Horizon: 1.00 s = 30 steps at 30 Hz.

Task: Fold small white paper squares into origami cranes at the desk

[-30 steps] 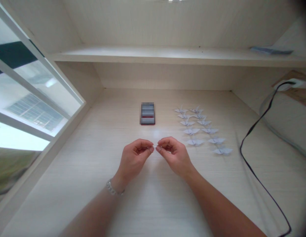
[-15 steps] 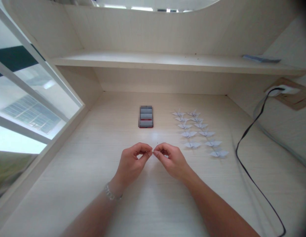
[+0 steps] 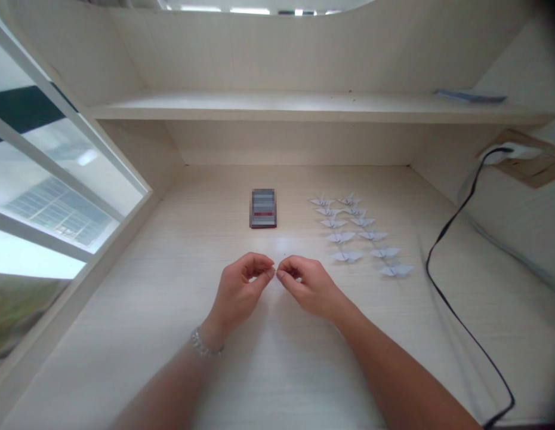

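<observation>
My left hand and my right hand meet over the middle of the pale wooden desk. Both are closed in a pinch, fingertips nearly touching. Between them is something tiny and pale that I cannot make out. A bracelet circles my left wrist. To the right of my hands, two rows of several small folded paper cranes lie on the desk. A small dark box lies beyond my hands.
A black cable runs from a wall socket on the right down across the desk. A shelf spans above, with a flat blue item at its right end. A window fills the left side.
My hands stay pinched together and have barely shifted. The view has tilted slightly, so the desk things sit a little lower and to the left.
</observation>
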{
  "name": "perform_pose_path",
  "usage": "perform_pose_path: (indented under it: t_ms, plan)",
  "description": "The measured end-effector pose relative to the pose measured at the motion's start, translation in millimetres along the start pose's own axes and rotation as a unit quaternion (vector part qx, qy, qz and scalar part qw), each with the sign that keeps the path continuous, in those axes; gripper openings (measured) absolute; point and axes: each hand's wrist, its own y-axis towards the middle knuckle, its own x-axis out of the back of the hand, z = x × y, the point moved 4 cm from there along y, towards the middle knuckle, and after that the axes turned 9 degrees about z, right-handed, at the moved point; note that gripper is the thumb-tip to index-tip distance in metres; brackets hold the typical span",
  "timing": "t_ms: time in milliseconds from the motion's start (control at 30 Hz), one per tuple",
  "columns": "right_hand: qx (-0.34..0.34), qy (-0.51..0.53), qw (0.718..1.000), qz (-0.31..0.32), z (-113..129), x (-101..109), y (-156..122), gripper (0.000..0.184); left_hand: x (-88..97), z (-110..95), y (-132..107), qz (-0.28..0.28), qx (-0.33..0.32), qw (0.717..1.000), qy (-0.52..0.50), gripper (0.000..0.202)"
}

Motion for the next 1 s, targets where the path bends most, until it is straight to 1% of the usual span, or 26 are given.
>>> perform_pose_path:
  t_ms: [67, 133, 233, 367, 467, 567, 633, 700, 800, 867, 1000]
  plan:
    - [-0.004, 0.011, 1.0, 0.0, -1.1, -0.4, 0.0, 0.012, 1.3, 0.2, 1.7, 0.008, 0.005, 0.999, -0.044, 0.016]
    - [-0.005, 0.016, 1.0, -0.002, -2.4, -0.9, -0.2, 0.013, 1.2, -0.7, 3.0, 0.028, 0.006, 0.998, -0.061, 0.02]
    - [0.006, 0.004, 1.0, -0.01, -3.5, -0.8, -0.1, 0.014, 0.0, -2.3, 4.5, 0.041, -0.007, 0.999, -0.028, 0.021]
    - [0.017, -0.034, 0.999, -0.034, -2.2, 4.4, 1.8, 0.014, 0.0, -3.7, 9.3, 0.007, -0.04, 0.998, 0.037, 0.015]
    - [0.001, -0.059, 0.998, -0.036, 1.1, 11.4, 4.7, 0.013, 2.8, -6.8, 14.4, -0.016, -0.057, 0.997, 0.051, 0.014]
    - [-0.004, -0.104, 0.994, -0.036, 8.6, 18.6, 5.8, 0.012, 6.1, -14.8, 16.5, -0.014, -0.073, 0.995, 0.069, 0.016]
    - [0.009, -0.145, 0.989, -0.041, 14.5, 21.0, 4.3, 0.011, 5.2, -21.6, 16.0, 0.014, -0.08, 0.989, 0.122, 0.017]
    - [0.017, -0.177, 0.983, -0.037, 17.2, 19.7, 1.7, 0.011, 2.2, -27.2, 14.7, 0.048, -0.089, 0.975, 0.198, 0.015]
    - [0.014, -0.184, 0.982, -0.034, 14.0, 14.6, -2.6, 0.01, -3.0, -29.6, 12.8, 0.089, -0.095, 0.955, 0.269, 0.015]
    - [0.005, -0.166, 0.986, -0.023, 9.3, 10.6, -4.5, 0.01, -5.4, -27.6, 12.0, 0.112, -0.085, 0.95, 0.278, 0.016]
    - [0.02, -0.137, 0.99, 0.018, 5.6, 7.6, -6.5, 0.008, -4.5, -23.0, 9.9, 0.154, -0.049, 0.95, 0.268, 0.016]
